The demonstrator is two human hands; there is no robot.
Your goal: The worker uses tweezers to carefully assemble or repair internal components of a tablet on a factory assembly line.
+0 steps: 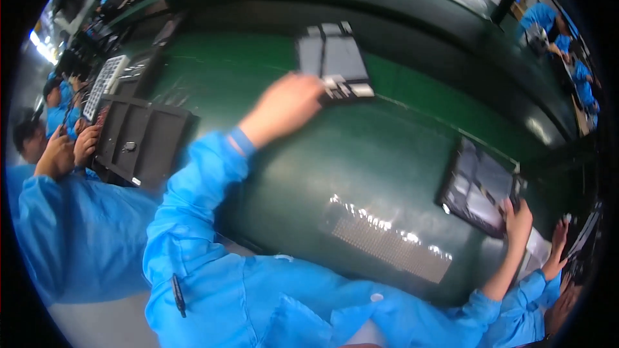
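Black flat rectangular unit with grey panels and white-labelled near edge [332,58] lies at the far side of the glossy dark-green tabletop [290,187], ahead of you and just short of the dark raised ledge [412,38]. Your left hand [287,106] reaches over to its near left corner, fingers bent and touching the edge; blur hides whether they grip it or merely rest there. Your right hand [518,219] is clamped on the near right corner of a second unit, a black-framed slab with a shiny grey face [480,187], on the right of the table, well apart from the first. Between you and these two lies a clear plastic sheet with a fine dotted pattern [390,238], flat on the green surface and touched by neither hand. To your left stands a black compartmented tray [145,138], beside a co-worker's raised hands [58,154].
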